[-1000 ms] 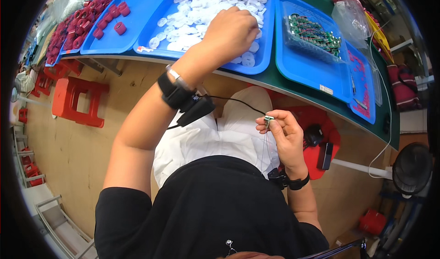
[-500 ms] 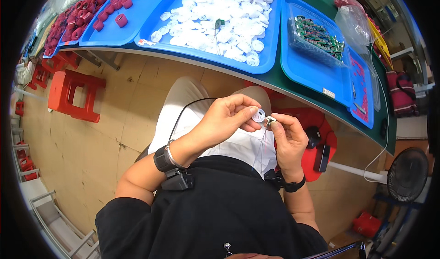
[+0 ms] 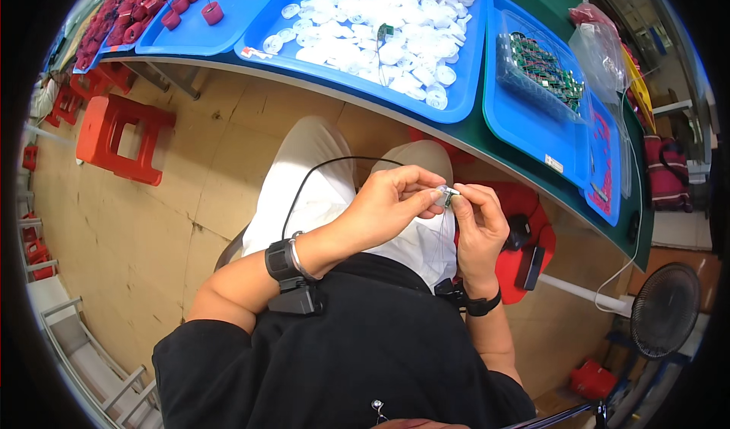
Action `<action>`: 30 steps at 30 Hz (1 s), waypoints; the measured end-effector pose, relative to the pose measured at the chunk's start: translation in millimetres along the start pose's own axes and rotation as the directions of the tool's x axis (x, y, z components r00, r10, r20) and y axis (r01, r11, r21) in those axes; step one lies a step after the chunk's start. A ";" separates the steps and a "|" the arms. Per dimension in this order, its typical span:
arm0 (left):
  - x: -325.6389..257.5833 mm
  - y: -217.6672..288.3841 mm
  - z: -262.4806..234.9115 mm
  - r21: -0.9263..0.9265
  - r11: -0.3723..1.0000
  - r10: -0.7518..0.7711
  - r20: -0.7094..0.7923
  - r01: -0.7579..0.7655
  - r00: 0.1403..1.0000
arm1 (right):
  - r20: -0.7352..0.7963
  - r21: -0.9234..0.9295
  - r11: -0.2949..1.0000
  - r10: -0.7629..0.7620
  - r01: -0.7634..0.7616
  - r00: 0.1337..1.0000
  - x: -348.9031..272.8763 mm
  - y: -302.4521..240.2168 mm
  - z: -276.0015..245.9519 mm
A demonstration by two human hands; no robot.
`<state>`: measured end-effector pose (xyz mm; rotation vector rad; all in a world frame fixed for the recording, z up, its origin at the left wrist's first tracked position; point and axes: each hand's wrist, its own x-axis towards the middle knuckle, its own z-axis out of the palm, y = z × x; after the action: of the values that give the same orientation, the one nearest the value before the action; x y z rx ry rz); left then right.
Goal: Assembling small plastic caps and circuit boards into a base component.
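Note:
Over my lap, my left hand (image 3: pixel 391 201) and my right hand (image 3: pixel 475 220) meet at the fingertips. The left hand pinches a small white round disc (image 3: pixel 439 193). The right hand pinches a tiny green circuit board (image 3: pixel 451 198) pressed against that disc, with thin wires hanging down from it. Both wrists wear black bands, and a black cable runs from the left one. On the bench ahead, a blue tray (image 3: pixel 456 106) holds several white discs (image 3: pixel 380 26) of the same kind.
A clear box of green circuit boards (image 3: pixel 544 68) sits in a second blue tray (image 3: pixel 532 125) to the right. Red spools (image 3: pixel 144 18) fill trays at the far left. An orange stool (image 3: pixel 118 136) stands on the floor left, a fan (image 3: pixel 665 311) lower right.
One second ago my left hand reached into the tray of white discs. It has come back to my lap holding one disc, and now meets the right hand's circuit board.

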<state>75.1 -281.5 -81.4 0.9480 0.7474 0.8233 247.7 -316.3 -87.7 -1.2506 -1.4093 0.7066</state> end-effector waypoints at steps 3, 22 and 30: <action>0.3 -8.2 1.6 0.055 0.998 0.032 -0.021 -0.031 0.999 | 0.001 -0.130 0.988 -0.082 0.081 0.997 1.1 -1.4 1.0; -1.7 -14.8 10.6 0.218 0.951 0.257 -0.152 -0.221 0.954 | 0.128 -0.515 0.726 -0.461 0.456 0.878 7.4 -4.5 3.0; -0.7 -10.1 11.3 0.558 0.727 0.450 0.052 -0.400 0.891 | 0.091 -0.429 0.788 -0.449 0.442 0.889 8.1 2.5 -1.2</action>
<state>86.8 -289.9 -86.0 1.6689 0.8822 1.0792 250.5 -308.2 -87.1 -1.1797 -1.8331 0.0417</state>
